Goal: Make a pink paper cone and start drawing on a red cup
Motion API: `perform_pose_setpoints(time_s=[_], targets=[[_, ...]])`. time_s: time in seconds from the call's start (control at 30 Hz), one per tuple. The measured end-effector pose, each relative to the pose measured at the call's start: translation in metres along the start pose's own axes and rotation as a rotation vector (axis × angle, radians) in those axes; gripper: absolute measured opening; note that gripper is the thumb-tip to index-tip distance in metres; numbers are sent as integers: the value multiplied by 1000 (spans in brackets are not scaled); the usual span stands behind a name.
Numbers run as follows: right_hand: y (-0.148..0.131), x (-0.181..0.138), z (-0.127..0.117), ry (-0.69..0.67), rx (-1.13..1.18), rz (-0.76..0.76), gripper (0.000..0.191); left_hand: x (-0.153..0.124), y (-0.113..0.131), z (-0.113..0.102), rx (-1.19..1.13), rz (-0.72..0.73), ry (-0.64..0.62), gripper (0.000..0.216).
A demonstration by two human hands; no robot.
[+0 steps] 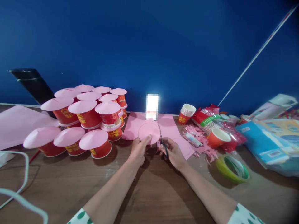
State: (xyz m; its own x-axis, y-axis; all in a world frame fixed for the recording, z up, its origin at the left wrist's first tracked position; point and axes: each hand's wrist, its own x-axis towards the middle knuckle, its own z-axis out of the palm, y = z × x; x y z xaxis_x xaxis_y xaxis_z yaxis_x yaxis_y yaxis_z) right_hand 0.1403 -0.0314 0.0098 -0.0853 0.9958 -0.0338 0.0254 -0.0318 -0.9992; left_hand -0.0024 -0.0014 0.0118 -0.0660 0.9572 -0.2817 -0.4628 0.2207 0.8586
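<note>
My left hand (141, 148) pinches the lower edge of a pink paper circle (148, 130), thumb on top, and holds it up above the table. In my right hand (172, 152) is a pair of scissors (164, 147) with dark handles, fingers closed round them. Their blades point away from me along the circle's right edge. Sheets of pink paper (167, 124) lie flat behind and under both hands, with a round outline drawn on the right part. Pink paper scraps (203, 144) are heaped to the right, a glue stick (193, 139) among them.
On the left stand several red paper cups (87, 119) topped with pink paper cones (93, 139). To the right are stacked cups (187, 112), a red cup bag (207, 117), a loose cup (218, 137), a tape roll (232, 169) and a blue package (261, 140). A white cable (24, 177) loops at left.
</note>
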Motion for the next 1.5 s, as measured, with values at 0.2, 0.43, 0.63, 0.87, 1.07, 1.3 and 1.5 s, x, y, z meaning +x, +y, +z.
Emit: perform_pose_setpoints(time_s=[0.2,0.43,0.63,0.87,1.07,1.3,1.5], targets=[[-1,0,0,-3,3,-2,44,0,0,0,-38,14,-5,39],[0,0,1,0,0,-10,44,1,-1,-1,-11,33,-8,42],[0,0,0,3,7,6,44,2,-3,-2,23,49,-2,41],[-1,0,1,7,-4,8,43,2,-4,-2,38,37,3,40],[-1,0,1,3,1,13,43,2,-2,-1,3,29,11,41],[0,0,1,5,6,23,43,2,-1,0,-12,18,25,42],[0,0,1,5,-8,18,42,3,-3,-2,-20,47,10,46]])
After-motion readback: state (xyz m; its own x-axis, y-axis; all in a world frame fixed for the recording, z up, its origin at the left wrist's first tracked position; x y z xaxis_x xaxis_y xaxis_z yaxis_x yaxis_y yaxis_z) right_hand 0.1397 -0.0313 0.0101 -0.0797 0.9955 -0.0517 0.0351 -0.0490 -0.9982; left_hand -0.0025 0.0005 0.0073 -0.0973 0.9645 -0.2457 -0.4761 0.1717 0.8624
